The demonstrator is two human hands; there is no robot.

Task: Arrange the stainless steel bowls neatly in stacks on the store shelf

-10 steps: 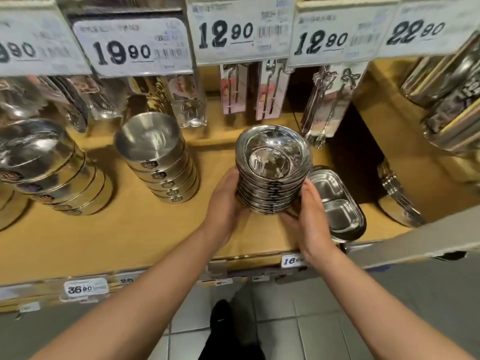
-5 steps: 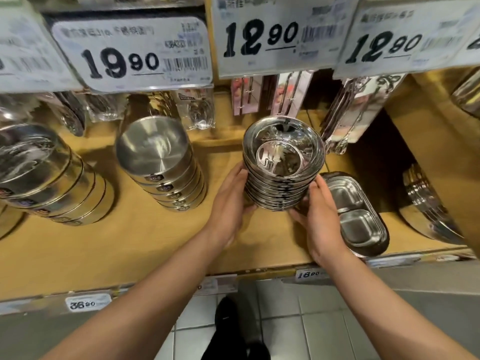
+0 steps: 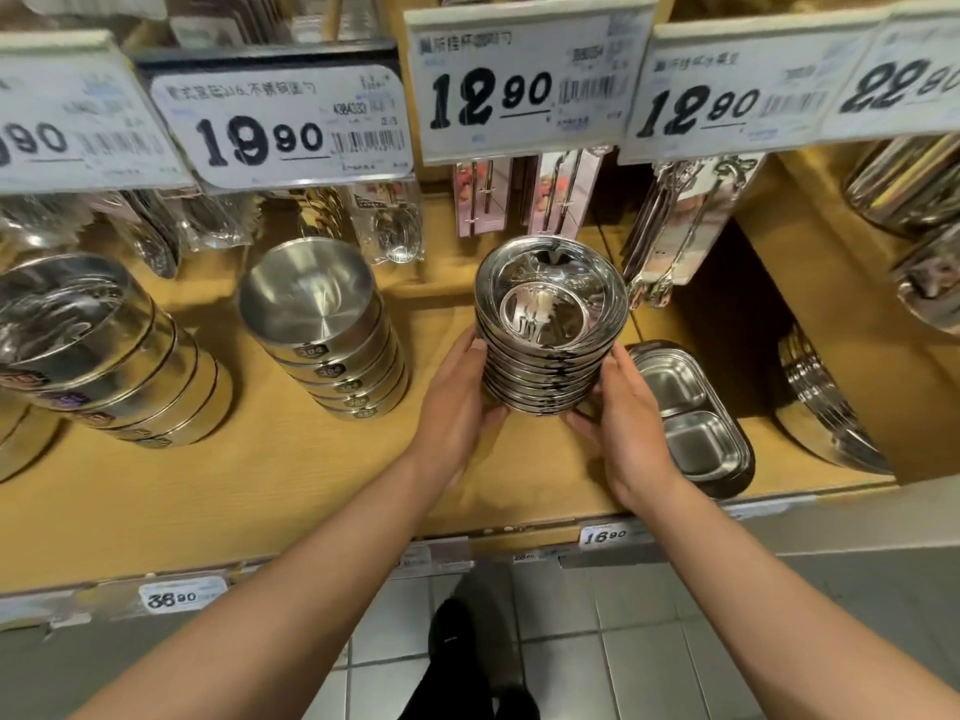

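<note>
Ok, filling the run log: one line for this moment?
left hand + right hand: gripping bowl stack | over shelf | beside divided trays

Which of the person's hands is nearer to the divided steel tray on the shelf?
Right. The right hand grips the bowl stack directly beside the divided tray; the left hand is across the stack, farther away.

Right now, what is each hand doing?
Left hand: closed on the stack of shiny steel bowls.
Right hand: closed on the same stack.
</note>
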